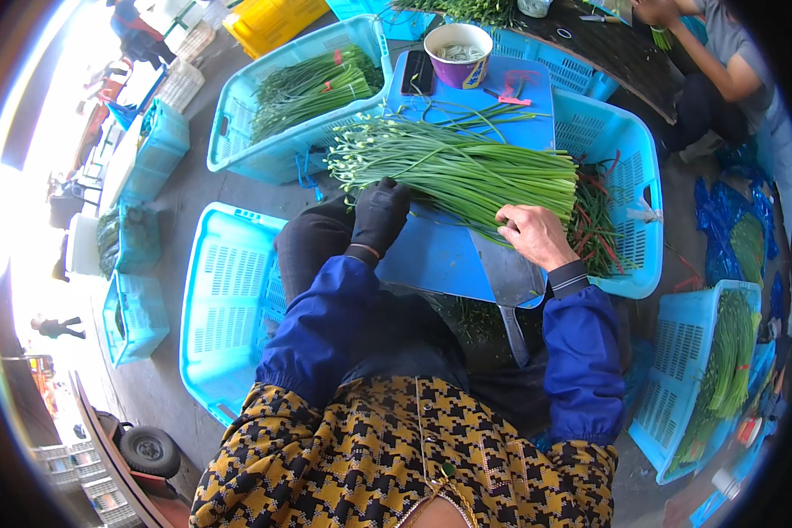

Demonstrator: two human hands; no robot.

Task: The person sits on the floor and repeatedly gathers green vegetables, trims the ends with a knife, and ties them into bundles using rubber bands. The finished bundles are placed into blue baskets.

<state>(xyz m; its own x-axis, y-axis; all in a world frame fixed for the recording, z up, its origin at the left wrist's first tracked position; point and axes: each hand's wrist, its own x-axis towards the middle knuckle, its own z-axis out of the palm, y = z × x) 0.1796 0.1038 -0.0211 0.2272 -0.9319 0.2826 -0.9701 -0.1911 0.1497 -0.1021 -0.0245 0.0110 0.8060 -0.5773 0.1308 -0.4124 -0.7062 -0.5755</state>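
Note:
A thick pile of flowering garlic chive stems lies across a blue board, buds to the left and cut ends to the right. At the near edge of the bud end is my left hand, in a dark glove with fingers curled; the pile's edge hides its grip. My bare right hand rests against the near stems by the cut ends, fingers bent. Whether it pinches any stems cannot be made out. Below it a cleaver lies flat on the board, handle over the near edge.
On the board's far side are a phone, a paper tub of rubber bands and a pink-red tag. Blue crates hold tied bundles and trimmings. Another crate stands left. A co-worker sits far right.

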